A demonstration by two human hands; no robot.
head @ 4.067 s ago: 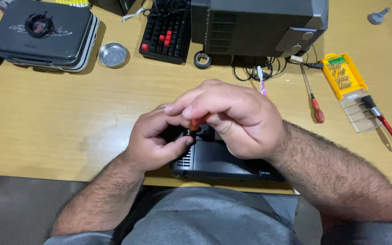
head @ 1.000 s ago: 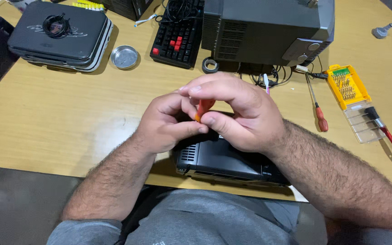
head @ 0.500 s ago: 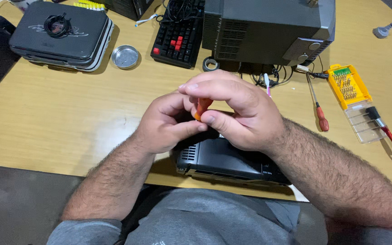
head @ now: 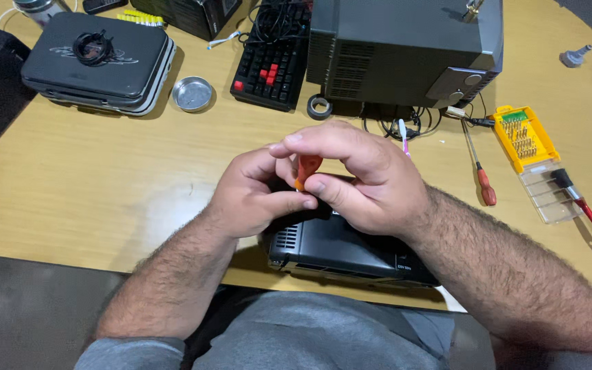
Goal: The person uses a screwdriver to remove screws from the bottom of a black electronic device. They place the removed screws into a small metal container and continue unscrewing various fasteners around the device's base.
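Little moved: right hand (head: 371,181) still pinching orange handle (head: 306,169); left hand (head: 255,195) seemingly gripping black box (head: 340,250).

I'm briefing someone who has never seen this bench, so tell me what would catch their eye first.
Both hands meet at the middle of the wooden table: the left hand and right hand pinch a small orange handle above a black box-shaped device at the near edge. Behind them stands a big grey case, with a yellow bit set and a red-handled screwdriver to its right.
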